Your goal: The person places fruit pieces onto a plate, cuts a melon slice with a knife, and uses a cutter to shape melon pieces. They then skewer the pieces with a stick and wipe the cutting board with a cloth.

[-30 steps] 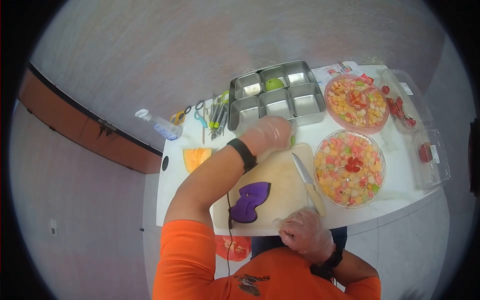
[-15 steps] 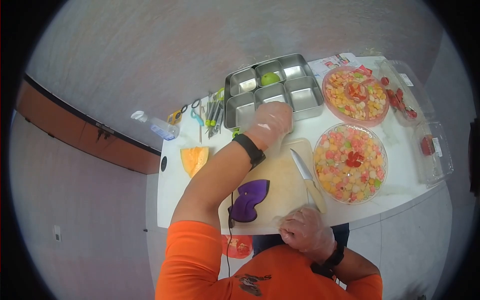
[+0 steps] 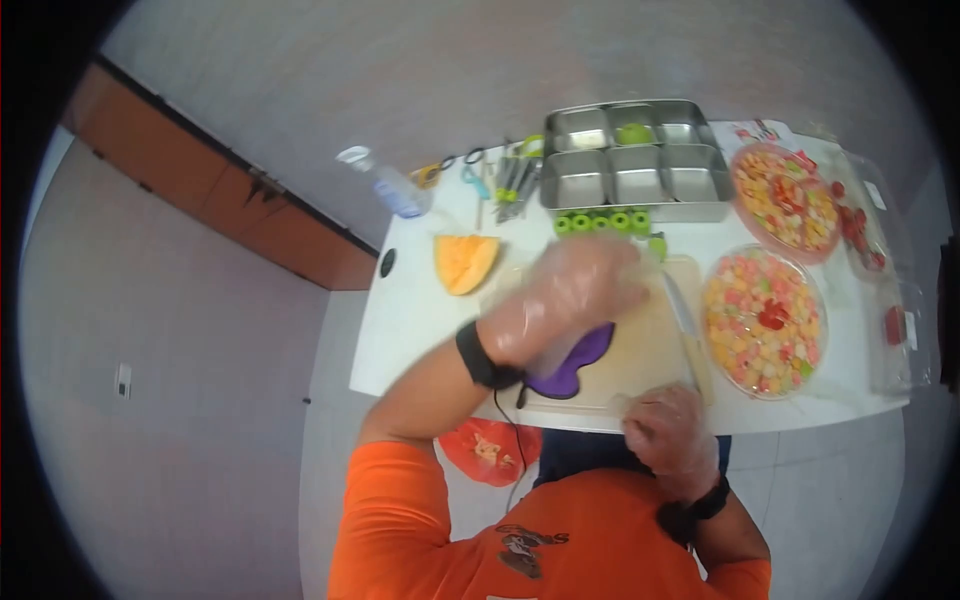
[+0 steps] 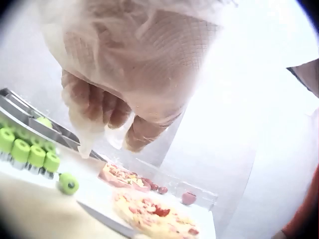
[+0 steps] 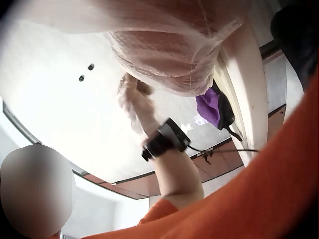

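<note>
My gloved left hand [image 3: 575, 295] is raised over the far left part of the cutting board [image 3: 650, 340], blurred. In the left wrist view that hand [image 4: 129, 94] has loosely bent fingers and nothing in them. A row of green-handled tools [image 3: 600, 222] lies along the steel tray [image 3: 640, 212], with a separate green piece [image 3: 657, 246] beside it. My gloved right hand [image 3: 672, 440] rests by the board's near edge, fingers loosely curled, holding nothing visible. Near it lies a knife [image 3: 690, 340]. A purple thing [image 3: 570, 365] is on the board, partly behind my left arm.
Orange melon [image 3: 465, 262] lies left of the board, with a spray bottle [image 3: 400, 195] and scissors [image 3: 475, 180] behind it. To the right are two fruit platters [image 3: 765, 320] and clear boxes [image 3: 900, 335]. A red bag [image 3: 485, 450] is below the table's near edge.
My left hand has drawn back from the tray's front edge toward me, uncovering the row of green handles. The head view has shifted, so the table appears further right. My right hand stays by the board.
</note>
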Motion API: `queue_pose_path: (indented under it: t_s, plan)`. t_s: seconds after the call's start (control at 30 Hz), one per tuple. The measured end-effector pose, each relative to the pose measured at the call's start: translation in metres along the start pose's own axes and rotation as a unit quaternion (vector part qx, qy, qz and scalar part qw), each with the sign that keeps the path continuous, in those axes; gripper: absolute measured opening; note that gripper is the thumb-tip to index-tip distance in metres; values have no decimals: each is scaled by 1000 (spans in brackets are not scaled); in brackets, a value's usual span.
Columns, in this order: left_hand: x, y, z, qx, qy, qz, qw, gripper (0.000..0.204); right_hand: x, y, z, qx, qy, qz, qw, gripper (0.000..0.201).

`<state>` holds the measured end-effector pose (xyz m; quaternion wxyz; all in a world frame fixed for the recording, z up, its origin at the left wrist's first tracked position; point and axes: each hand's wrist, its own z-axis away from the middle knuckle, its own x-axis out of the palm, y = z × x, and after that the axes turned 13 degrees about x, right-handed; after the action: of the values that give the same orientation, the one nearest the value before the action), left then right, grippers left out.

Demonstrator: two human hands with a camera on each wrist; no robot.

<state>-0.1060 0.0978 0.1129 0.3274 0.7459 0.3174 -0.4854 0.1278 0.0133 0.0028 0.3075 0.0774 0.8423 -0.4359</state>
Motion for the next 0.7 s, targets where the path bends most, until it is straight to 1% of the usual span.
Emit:
queue_pose_path:
  t_s: [0.03, 0.07, 0.1, 0.13, 0.17, 0.2, 0.23, 0.3, 0.33, 0.37, 0.4, 0.43, 0.47, 0.5, 0.53, 0.57, 0.6, 0.63, 0.67, 0.7]
  plan:
    - [0, 8, 24, -4, -11, -1, 1000, 43, 2, -1, 1, 6, 10, 11, 1000, 9]
    - [-3, 17, 42, -56, -67, 27, 996, 46, 4, 0, 4, 22, 1, 6, 1000, 9]
    - [-5, 25, 57, -104, -122, 59, 985, 49, 2, -4, 2, 19, 0, 6, 1000, 9]
    - [3, 29, 75, -103, -120, 59, 986, 49, -3, -7, 0, 30, -15, 13, 999, 9]
    - [18, 27, 98, -74, -71, 53, 993, 52, -5, -10, -1, 42, -31, 21, 998, 9]
    - [23, 29, 108, -45, -21, 47, 998, 56, -4, -11, 0, 43, -31, 24, 998, 9]
    - [27, 28, 115, -44, -18, 51, 998, 56, -3, -12, 0, 50, -29, 27, 998, 9]
    - [25, 28, 118, -52, 13, 138, 989, 63, -5, -10, -2, 54, -27, 34, 998, 9]
    - [21, 23, 121, -52, 18, 139, 989, 63, -9, -6, -3, 19, -63, 49, 997, 9]
    - [15, 15, 123, -96, 23, 119, 988, 66, -12, -5, -5, -16, -98, 64, 993, 10]
    - [9, 6, 124, -138, 27, 99, 985, 68, -18, -9, -8, -18, -97, 70, 993, 10]
    - [6, -10, 132, -148, 116, 47, 981, 66, -28, -16, -12, -10, -105, 42, 994, 10]
    - [4, -32, 144, -157, 202, -5, 967, 63, -38, -23, -15, -2, -111, 12, 994, 10]
    - [-1, -58, 152, -230, 238, -25, 943, 61, -47, -30, -21, -3, -111, 15, 994, 10]
    - [-7, -91, 160, -301, 271, -44, 913, 58, -56, -38, -29, 21, -125, 2, 992, 14]
    - [-6, -133, 176, -369, 256, -80, 890, 63, -61, -43, -38, 46, -139, -10, 989, 19]
    - [2, -171, 189, -435, 240, -114, 860, 68, -61, -48, -52, 43, -139, -6, 989, 19]
    - [12, -195, 194, -434, 246, -113, 859, 68, -58, -56, -73, 37, -172, -23, 984, 28]
    - [19, -217, 198, -512, 301, 83, 800, 70, -54, -64, -97, 30, -204, -40, 978, 37]
    - [22, -233, 199, -562, 339, 276, 702, 72, -41, -69, -122, 142, -266, -100, 948, 47]
